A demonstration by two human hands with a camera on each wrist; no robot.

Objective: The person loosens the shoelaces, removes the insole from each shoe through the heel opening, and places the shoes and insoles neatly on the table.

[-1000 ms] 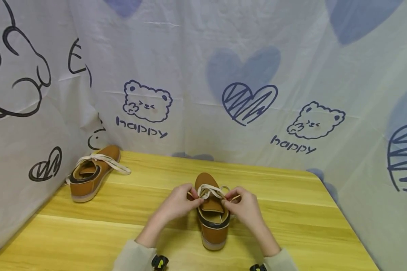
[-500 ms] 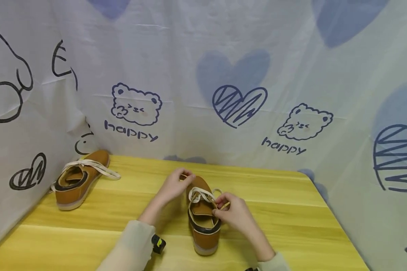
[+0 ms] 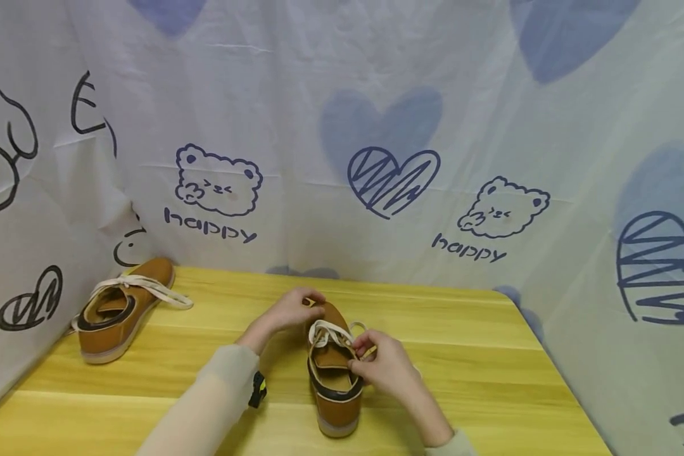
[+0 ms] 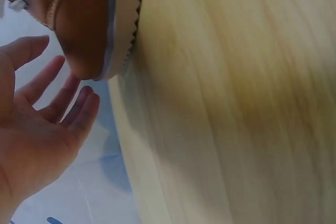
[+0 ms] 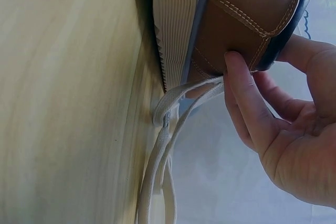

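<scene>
A brown leather shoe (image 3: 336, 415) stands on the table with its heel toward me, its white laces (image 3: 329, 332) gathered over the tongue. My left hand (image 3: 291, 309) is at the toe end. In the left wrist view its fingers are loosely spread, fingertips right by the toe (image 4: 84, 40), and they hold nothing. On the other side, my right hand (image 3: 386, 367) pinches the shoe's side near the dark collar, the thumb at the opening and fingers against the outer leather (image 5: 231, 30). Loops of lace (image 5: 163, 150) hang beside those fingers down to the table.
A second brown shoe (image 3: 98, 342) with tied white laces stands at the table's left back corner, against the side cloth. Printed white cloth (image 3: 296, 221) closes off the back and both sides. The wooden table (image 3: 462, 354) has a rounded back right corner.
My left hand has left the laces at the shoe's left side and moved forward to the toe. The right hand stays at the right side. The whole head view has shifted slightly.
</scene>
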